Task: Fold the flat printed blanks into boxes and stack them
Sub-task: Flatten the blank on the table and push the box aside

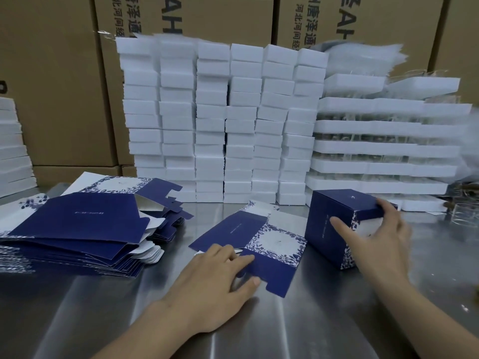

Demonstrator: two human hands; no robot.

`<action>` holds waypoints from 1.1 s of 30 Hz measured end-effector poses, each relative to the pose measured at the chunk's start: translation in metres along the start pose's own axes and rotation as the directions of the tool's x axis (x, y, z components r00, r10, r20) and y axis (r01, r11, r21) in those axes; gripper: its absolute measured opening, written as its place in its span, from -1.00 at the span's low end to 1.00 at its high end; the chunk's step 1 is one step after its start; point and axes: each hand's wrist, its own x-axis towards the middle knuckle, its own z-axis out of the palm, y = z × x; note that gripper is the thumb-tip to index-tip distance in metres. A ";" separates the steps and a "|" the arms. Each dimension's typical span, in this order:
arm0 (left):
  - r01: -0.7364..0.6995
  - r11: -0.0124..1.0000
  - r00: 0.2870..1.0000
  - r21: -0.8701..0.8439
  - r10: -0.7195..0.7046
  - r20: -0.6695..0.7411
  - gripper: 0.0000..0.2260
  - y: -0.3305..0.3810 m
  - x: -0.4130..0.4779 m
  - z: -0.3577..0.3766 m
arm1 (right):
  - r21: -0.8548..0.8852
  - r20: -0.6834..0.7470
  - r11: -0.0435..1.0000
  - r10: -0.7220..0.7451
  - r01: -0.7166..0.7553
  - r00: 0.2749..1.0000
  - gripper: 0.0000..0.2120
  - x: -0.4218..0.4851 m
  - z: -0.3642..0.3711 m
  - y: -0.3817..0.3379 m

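A flat navy-and-white printed blank lies in the middle of the steel table. My left hand rests on its near left edge, fingers spread over the blue flap. To the right stands a folded navy box with a white floral side. My right hand grips this box, thumb on its front face and fingers over its top right corner. A thick pile of flat blanks lies at the left of the table.
White foam blocks are stacked in tall columns at the back. Foam trays with glassware stand at the back right. Brown cartons form the wall behind. More white foam sits at far left.
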 end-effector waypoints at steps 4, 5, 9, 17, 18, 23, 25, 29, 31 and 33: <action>0.020 0.999 0.999 -0.044 -0.022 -0.047 -0.58 0.000 -0.001 -0.003 | 0.026 0.129 0.999 -0.023 0.019 0.991 -0.01 -0.001 -0.001 -0.003; 0.033 0.996 0.999 -0.077 -0.035 -0.022 -0.62 -0.001 -0.002 -0.004 | 0.026 0.158 0.999 -0.031 0.028 0.987 0.00 -0.002 -0.002 -0.004; 0.077 0.996 0.997 -0.038 -0.076 0.033 -0.62 0.002 -0.007 -0.009 | -0.032 0.196 0.998 -0.055 0.062 0.979 0.01 -0.002 -0.002 -0.002; 0.100 0.990 0.994 0.095 -0.102 0.023 -0.37 0.016 -0.010 -0.015 | -0.165 0.225 0.978 -0.088 0.127 0.970 0.12 0.001 0.003 0.005; 0.100 0.991 0.994 0.094 -0.103 0.027 -0.36 0.017 -0.010 -0.015 | -0.191 0.207 0.971 -0.101 0.142 0.973 0.10 0.001 0.003 0.006; 0.102 0.993 0.994 0.067 -0.105 0.038 -0.37 0.017 -0.011 -0.014 | -0.199 -0.048 0.935 -0.308 0.293 0.950 -0.41 0.000 0.001 0.004; 0.101 0.993 0.994 0.066 -0.104 0.044 -0.39 0.017 -0.012 -0.014 | -0.181 -0.092 0.920 -0.367 0.347 0.925 -0.68 0.001 -0.003 -0.001; 0.093 0.994 0.994 0.061 -0.097 0.054 -0.41 0.016 -0.012 -0.015 | -0.272 0.197 0.893 -0.313 0.359 0.929 -0.67 0.002 -0.006 0.001; 0.092 0.994 0.994 0.066 -0.095 0.045 -0.41 0.016 -0.012 -0.015 | -0.306 0.460 0.892 -0.167 0.332 0.872 -0.50 -0.001 -0.002 0.006; 0.088 0.993 0.995 0.076 -0.091 0.033 -0.42 0.016 -0.012 -0.014 | -0.318 0.566 0.892 -0.094 0.322 0.819 -0.40 -0.003 0.001 0.010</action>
